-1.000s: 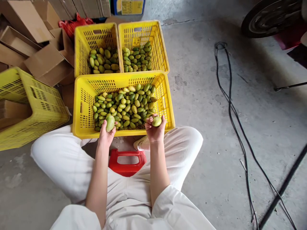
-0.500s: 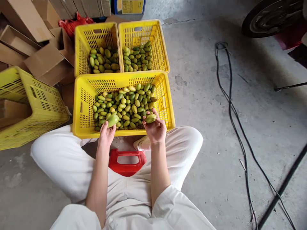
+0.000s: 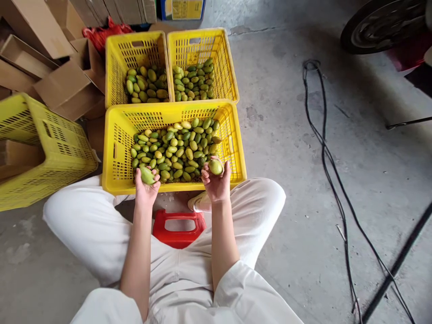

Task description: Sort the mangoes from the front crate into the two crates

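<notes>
My left hand (image 3: pixel 146 191) holds a green mango (image 3: pixel 147 176), fingers curled about it, above the front left of the near yellow crate (image 3: pixel 173 108). Over the crate's front right side, my right hand (image 3: pixel 218 185) is closed around a rounder-looking yellow-green mango (image 3: pixel 215 167), seen more end-on. Both palms face up. Beneath and beyond the hands, a heap of small green and yellow mangoes (image 3: pixel 180 153) covers much of the crate's floor.
Behind stand a left yellow crate (image 3: pixel 116 67) and a right yellow crate (image 3: pixel 224 58), both holding mangoes. Another yellow crate (image 3: pixel 64 144) and cardboard boxes (image 3: pixel 65 87) lie left. A red stool (image 3: pixel 178 236) shows between my legs. Black cable (image 3: pixel 326 148) and a wheel (image 3: pixel 374 27) are right.
My left hand has drawn slightly left, its mango turned within the fingers. The mango in my right hand has rotated from lengthwise to more end-on.
</notes>
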Demonstrator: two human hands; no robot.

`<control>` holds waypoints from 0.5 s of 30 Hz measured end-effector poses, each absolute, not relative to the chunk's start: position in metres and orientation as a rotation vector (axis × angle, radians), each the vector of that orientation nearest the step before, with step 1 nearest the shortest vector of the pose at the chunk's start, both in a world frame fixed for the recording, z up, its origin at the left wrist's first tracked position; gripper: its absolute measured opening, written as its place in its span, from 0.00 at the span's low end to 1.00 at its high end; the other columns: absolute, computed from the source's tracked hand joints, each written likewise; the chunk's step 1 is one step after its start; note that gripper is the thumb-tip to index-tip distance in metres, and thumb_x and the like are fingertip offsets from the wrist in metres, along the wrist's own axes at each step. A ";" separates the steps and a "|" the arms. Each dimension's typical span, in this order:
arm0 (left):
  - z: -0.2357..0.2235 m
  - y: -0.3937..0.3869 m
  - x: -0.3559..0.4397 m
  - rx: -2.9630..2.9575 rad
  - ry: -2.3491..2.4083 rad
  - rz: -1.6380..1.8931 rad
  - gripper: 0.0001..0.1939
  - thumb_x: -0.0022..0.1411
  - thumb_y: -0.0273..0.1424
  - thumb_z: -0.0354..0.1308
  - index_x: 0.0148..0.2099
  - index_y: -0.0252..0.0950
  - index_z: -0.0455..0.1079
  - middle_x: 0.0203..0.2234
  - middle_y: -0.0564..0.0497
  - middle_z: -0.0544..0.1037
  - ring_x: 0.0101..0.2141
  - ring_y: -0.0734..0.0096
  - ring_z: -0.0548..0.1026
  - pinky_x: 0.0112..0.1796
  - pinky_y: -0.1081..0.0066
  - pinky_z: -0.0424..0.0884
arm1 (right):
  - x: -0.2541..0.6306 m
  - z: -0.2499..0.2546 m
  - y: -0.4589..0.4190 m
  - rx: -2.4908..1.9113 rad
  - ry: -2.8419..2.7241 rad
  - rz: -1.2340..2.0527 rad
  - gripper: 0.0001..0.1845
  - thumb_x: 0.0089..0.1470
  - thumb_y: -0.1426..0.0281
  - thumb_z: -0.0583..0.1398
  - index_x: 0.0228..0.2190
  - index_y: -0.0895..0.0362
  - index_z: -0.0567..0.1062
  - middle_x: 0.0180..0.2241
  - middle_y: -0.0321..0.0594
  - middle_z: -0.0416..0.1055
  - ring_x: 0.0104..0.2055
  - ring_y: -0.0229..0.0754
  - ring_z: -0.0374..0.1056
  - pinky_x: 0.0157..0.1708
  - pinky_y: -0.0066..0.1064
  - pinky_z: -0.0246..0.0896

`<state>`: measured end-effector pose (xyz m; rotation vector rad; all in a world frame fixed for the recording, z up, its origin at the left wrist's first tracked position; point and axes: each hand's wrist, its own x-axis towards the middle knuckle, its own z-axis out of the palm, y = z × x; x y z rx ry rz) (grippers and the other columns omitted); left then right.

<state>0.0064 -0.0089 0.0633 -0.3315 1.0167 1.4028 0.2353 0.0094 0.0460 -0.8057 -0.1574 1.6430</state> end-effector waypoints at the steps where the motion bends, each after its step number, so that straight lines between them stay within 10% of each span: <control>1: 0.063 -0.010 0.006 -0.301 1.006 1.397 0.27 0.81 0.49 0.46 0.39 0.35 0.74 0.28 0.49 0.73 0.23 0.75 0.68 0.17 0.80 0.61 | 0.237 0.047 0.009 -0.787 -0.138 1.654 0.16 0.63 0.51 0.66 0.42 0.48 0.79 0.31 0.35 0.72 0.26 0.34 0.65 0.17 0.19 0.59; 7: 0.059 -0.014 0.010 -0.204 0.991 1.374 0.17 0.74 0.38 0.53 0.52 0.34 0.79 0.38 0.41 0.81 0.34 0.65 0.79 0.28 0.72 0.75 | 0.240 0.052 0.006 -0.786 -0.124 1.644 0.16 0.55 0.64 0.67 0.47 0.48 0.82 0.40 0.40 0.80 0.30 0.37 0.66 0.19 0.22 0.65; 15: 0.046 -0.010 0.017 -0.181 1.077 1.422 0.13 0.76 0.40 0.62 0.44 0.36 0.81 0.37 0.44 0.85 0.30 0.73 0.76 0.28 0.76 0.72 | 0.228 0.052 0.006 -0.907 -0.140 1.558 0.24 0.57 0.41 0.69 0.38 0.47 0.79 0.32 0.34 0.71 0.29 0.37 0.63 0.25 0.25 0.64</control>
